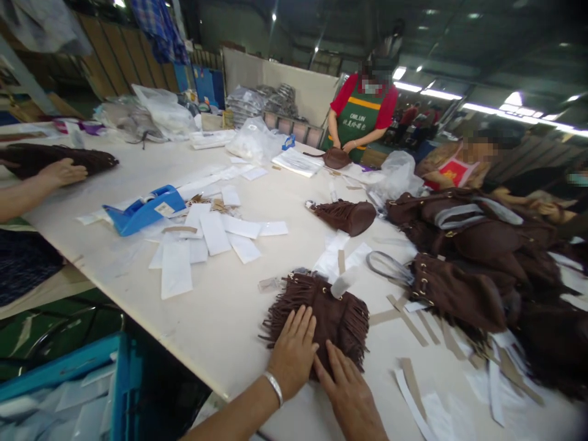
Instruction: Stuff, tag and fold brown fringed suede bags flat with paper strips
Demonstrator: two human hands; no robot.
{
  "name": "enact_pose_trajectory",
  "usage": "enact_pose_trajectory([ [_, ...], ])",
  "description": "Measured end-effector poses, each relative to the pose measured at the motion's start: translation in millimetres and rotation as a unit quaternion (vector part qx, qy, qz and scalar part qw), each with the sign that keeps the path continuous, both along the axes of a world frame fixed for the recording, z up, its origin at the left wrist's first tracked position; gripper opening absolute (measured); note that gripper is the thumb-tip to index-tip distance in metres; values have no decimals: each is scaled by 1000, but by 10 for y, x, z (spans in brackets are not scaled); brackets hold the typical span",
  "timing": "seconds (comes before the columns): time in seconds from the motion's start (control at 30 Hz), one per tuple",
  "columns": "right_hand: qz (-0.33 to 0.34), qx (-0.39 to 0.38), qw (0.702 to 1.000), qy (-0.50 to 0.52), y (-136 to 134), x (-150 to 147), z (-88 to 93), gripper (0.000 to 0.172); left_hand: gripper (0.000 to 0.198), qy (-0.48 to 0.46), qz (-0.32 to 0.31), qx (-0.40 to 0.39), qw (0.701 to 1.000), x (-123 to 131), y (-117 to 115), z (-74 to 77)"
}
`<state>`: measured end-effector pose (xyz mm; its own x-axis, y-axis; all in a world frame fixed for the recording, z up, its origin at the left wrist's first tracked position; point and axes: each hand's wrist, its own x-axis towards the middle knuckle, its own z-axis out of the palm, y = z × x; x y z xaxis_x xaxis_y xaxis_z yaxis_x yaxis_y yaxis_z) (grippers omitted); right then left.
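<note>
A dark brown fringed bag (328, 300) lies on the white table in front of me. My left hand (294, 349) rests flat on its left side, fingers stretched over the fringe; a silver bangle circles that wrist. Against the near edge of the bag lies my right hand (346, 386), its fingers extended and touching the surface. Neither hand grips anything. A whitish tag or wrapped piece (343, 283) stands up near the bag's top edge. Just left of the bag is a small clear packet (270, 284).
A blue tape dispenser (146, 209) sits beside scattered white paper slips (215, 233). Another fringed bag (346, 215) lies farther back. Brown bags (482, 239) are heaped at right, near loose strips (408, 324). A blue crate (122, 386) stands below left. Co-workers surround the table, one in a green apron (361, 119).
</note>
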<state>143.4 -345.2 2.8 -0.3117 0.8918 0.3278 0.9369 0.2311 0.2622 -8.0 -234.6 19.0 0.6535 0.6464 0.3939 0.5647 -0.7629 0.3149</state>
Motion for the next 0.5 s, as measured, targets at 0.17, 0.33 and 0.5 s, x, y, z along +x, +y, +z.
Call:
enact_pose_trajectory([
  [0.17, 86, -74, 992, 60, 430, 9, 537, 24, 56, 48, 1, 13, 999, -18, 15, -327],
  [0.33, -91, -94, 986, 106, 1732, -445, 751, 40, 56, 28, -1, 4, 1000, 22, 47, -328],
  [0.5, -196, -155, 964, 95, 2436, -532, 243, 34, 53, 49, -10, -29, 998, -1, 57, -334],
])
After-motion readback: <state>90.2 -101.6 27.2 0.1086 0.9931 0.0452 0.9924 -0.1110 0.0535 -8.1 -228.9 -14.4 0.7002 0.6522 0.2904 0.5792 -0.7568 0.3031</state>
